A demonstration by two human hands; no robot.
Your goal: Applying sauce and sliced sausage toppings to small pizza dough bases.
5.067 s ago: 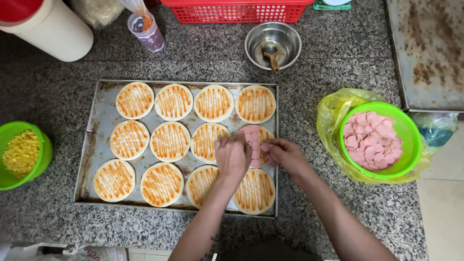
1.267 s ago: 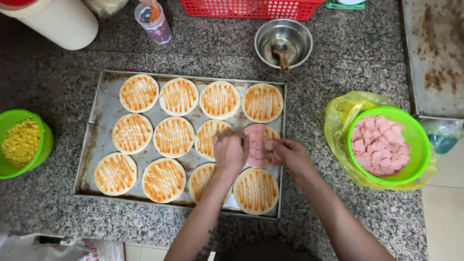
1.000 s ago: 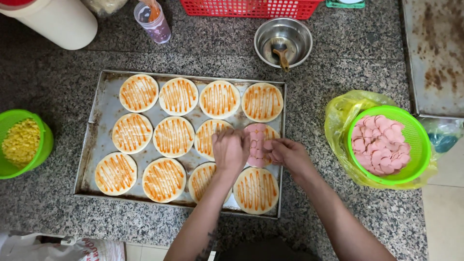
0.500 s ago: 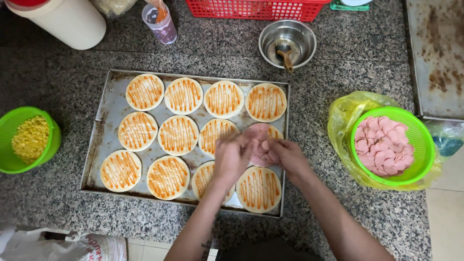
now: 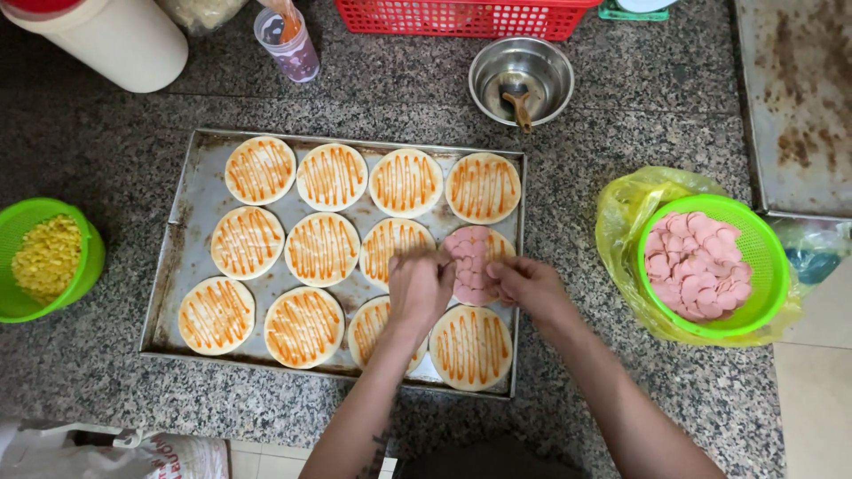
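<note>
Pressing down from both sides, our left hand (image 5: 419, 286) and right hand (image 5: 525, 286) met over the pink meat slices (image 5: 470, 263) laid on one round base (image 5: 477, 262) in the middle row, right end of the metal tray (image 5: 177, 266). Fingers were bent onto the slices; we could not tell whether either hand pinched one. We judged that slices might slide off over the sauce stripes, or a wrist might smear the base below (image 5: 470, 348). The green basket of slices (image 5: 701, 264) sat in a yellow bag (image 5: 626, 222) well to the right, a corn bowl (image 5: 44, 257) far left. A steel bowl (image 5: 520, 78), plastic cup (image 5: 288, 43) and red basket (image 5: 461, 16) stood beyond the tray, blocking nothing.
</note>
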